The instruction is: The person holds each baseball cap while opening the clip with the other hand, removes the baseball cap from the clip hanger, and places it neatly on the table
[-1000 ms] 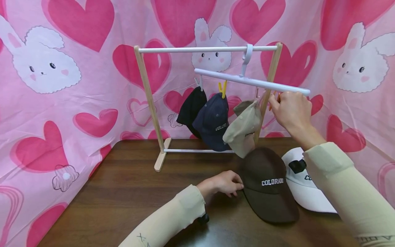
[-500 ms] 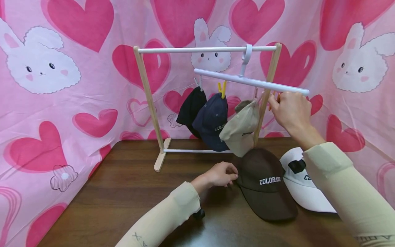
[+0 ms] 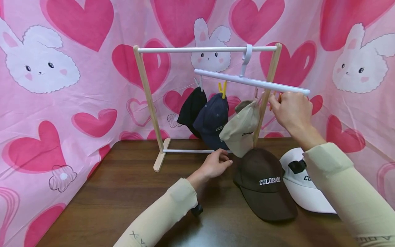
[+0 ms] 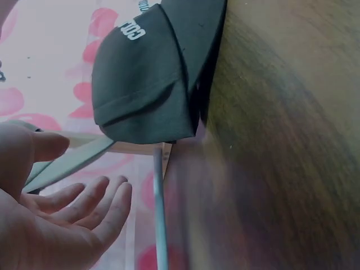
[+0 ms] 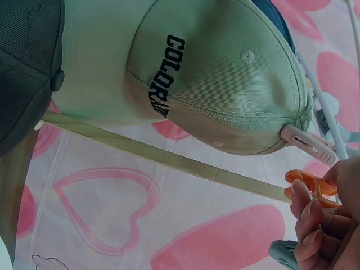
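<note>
a white plastic hanger (image 3: 251,81) hooks over the top rail of a pale wood and white rod rack (image 3: 146,85), tilted down toward its right end, with three caps clipped beneath it: a black fabric cap (image 3: 192,109) under a pale grey clip (image 3: 201,84), a navy blue cap (image 3: 213,118) under a yellow clip (image 3: 223,91), and a beige cap with dark lettering (image 3: 242,128) under a pale pink clip (image 5: 309,143). of the two hands, the right hand (image 3: 292,109) is bent closely at the hanger's low end, thumb and fingers pinching an orange plastic clip (image 5: 308,183), while a dark green clip (image 5: 284,254) shows just below its fingers. the left hand (image 3: 215,162) is slack, fingers loosely bent and holding nothing, near the bottom rail. a dark brown cap with white lettering (image 3: 256,171) sits on the brown wooden tabletop (image 3: 123,185), just beside a white cap (image 3: 308,195). the step in hand looks like readying the orange clip for the brown cap; the next move probably calls for the left hand to lift that cap's edge up to the clip.
</note>
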`<state>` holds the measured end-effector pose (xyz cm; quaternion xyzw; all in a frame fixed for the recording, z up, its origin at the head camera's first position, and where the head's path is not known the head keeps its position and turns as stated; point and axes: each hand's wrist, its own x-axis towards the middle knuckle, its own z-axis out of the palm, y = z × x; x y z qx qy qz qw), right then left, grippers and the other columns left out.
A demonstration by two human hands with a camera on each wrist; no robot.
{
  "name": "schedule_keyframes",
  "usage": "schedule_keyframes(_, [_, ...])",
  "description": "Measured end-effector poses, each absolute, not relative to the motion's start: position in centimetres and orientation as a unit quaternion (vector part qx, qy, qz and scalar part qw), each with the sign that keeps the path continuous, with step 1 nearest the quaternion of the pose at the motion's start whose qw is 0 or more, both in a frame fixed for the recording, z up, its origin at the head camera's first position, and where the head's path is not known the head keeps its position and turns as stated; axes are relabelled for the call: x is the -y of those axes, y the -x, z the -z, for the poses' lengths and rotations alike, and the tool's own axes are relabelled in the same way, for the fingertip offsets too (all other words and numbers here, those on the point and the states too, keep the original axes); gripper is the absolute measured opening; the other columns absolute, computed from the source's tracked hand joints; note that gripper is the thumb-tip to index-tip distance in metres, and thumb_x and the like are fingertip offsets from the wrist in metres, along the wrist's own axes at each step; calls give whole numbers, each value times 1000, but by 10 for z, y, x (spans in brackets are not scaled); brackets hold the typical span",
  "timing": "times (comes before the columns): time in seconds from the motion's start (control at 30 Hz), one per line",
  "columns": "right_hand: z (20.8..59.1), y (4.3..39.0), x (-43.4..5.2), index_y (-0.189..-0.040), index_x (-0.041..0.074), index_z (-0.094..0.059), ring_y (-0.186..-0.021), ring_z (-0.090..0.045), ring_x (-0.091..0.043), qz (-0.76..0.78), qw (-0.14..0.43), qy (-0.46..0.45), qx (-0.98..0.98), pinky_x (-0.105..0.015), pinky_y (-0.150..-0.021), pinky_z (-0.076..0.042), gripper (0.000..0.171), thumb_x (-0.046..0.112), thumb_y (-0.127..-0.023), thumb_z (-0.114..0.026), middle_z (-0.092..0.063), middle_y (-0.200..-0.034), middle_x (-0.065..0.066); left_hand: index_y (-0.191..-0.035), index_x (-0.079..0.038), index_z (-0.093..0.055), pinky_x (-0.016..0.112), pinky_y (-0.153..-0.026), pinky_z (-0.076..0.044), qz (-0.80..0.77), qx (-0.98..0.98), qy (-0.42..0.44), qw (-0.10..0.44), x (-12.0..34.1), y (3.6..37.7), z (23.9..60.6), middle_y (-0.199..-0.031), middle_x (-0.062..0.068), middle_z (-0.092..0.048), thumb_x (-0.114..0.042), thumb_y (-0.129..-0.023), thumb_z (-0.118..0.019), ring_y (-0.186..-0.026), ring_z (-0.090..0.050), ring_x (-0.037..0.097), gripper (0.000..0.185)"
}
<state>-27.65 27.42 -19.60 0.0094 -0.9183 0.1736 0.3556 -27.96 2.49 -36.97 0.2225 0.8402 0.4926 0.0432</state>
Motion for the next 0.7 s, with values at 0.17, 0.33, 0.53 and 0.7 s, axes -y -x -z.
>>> schedule_keyframes(0.17, [196,277,-275,-82,0,-71,-49,-52,-29,-175,356,-9,918,-38,-47,-44,49,41,-102,-54,-62,-63,-14,-128,-6,-61,34,-85,-55,-498,-839,-217,34,-26,281,367,-115,7,-73,-23,-99,-68,-101,-68,22,35])
schedule_keyframes(0.33, [197,277,-276,-83,1,-71,-50,-53,-29,-180,355,-11,917,-38,-47,-44,48,42,-102,-55,-62,-64,-14,-129,-5,-61,34,-83,-55,-502,-838,-213,32,-27,284,369,-115,6,-72,-23,-99,-67,-101,-68,23,35])
schedule_keyframes(0.53, [198,278,-276,-82,0,-69,-51,-52,-29,-186,350,-7,918,-37,-44,-42,49,41,-102,-54,-62,-65,-14,-131,-4,-61,33,-85,-54,-505,-836,-212,34,-29,289,372,-117,6,-72,-23,-100,-66,-100,-66,19,36])
schedule_keyframes(0.7, [198,278,-276,-80,-1,-69,-50,-52,-29,-189,352,-6,917,-36,-43,-42,50,41,-102,-53,-62,-64,-15,-130,-7,-62,35,-89,-54,-517,-828,-217,31,-32,292,371,-124,7,-70,-21,-103,-62,-104,-66,19,31])
